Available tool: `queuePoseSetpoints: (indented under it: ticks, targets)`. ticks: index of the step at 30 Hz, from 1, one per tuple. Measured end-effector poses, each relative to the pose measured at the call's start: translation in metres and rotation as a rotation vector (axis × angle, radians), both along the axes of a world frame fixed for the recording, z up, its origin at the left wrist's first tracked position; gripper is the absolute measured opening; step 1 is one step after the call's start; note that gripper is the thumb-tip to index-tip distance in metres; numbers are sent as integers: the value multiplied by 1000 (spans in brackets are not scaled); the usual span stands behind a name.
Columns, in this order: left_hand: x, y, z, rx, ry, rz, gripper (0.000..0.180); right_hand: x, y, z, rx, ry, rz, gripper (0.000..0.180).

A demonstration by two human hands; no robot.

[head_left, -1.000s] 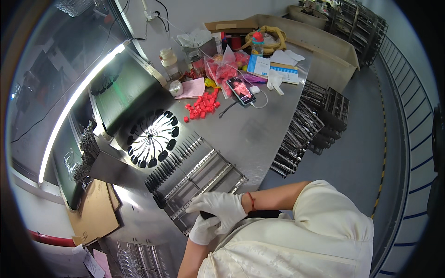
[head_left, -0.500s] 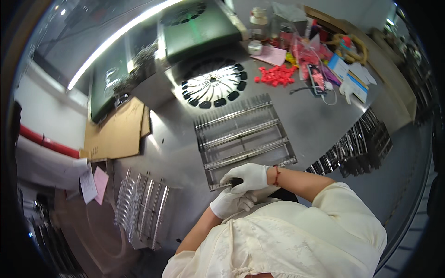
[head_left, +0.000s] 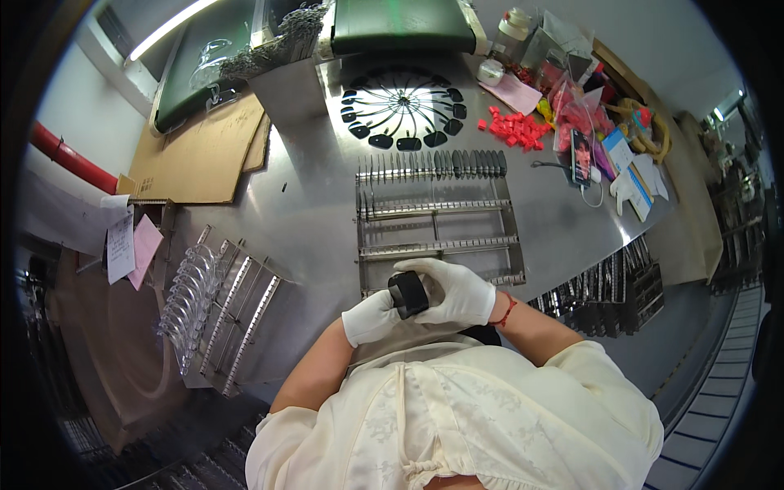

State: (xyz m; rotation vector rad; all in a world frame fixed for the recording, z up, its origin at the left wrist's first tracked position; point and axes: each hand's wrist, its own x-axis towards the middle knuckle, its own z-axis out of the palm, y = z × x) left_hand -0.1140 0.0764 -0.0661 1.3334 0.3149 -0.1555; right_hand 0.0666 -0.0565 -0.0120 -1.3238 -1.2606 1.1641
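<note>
Both my hands wear white gloves and meet just in front of my body, at the near edge of the metal rack. My left hand [head_left: 370,318] closes on the left side of a black, curved, glossy piece [head_left: 408,294], perhaps a small stack of dark lenses. My right hand [head_left: 459,296] grips the same piece from the right, fingers curled over its top. Just beyond lies the slotted metal rack [head_left: 437,209], its far row lined with several thin upright lenses [head_left: 469,163]. Farther off, dark lens-shaped pieces on thin stems form a ring [head_left: 406,144] on the steel table.
At left stands another rack [head_left: 233,318] with clear curved lenses [head_left: 192,298]. Cardboard [head_left: 192,159] lies far left, beside a metal box [head_left: 286,102]. Red pieces [head_left: 518,131], a phone [head_left: 581,157] and bags [head_left: 572,106] crowd the far right. Another rack [head_left: 604,282] stands right.
My hands have drawn apart slightly and turned the black piece, so more of it shows. The view has shifted, and the rack's lenses now appear more clearly.
</note>
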Motion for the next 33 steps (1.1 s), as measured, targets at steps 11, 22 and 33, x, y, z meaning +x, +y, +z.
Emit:
queuePoseSetpoints:
  ticks: [11, 22, 33]
  targets:
    - [3, 7, -3, 372, -374, 519, 31, 53, 68, -22, 183, 764, -172, 68]
    - [4, 8, -4, 385, -291, 506, 26, 38, 119, -25, 228, -618, -267, 41]
    - [7, 7, -1, 428, -251, 502, 40, 37, 127, -21, 332, -772, -208, 39]
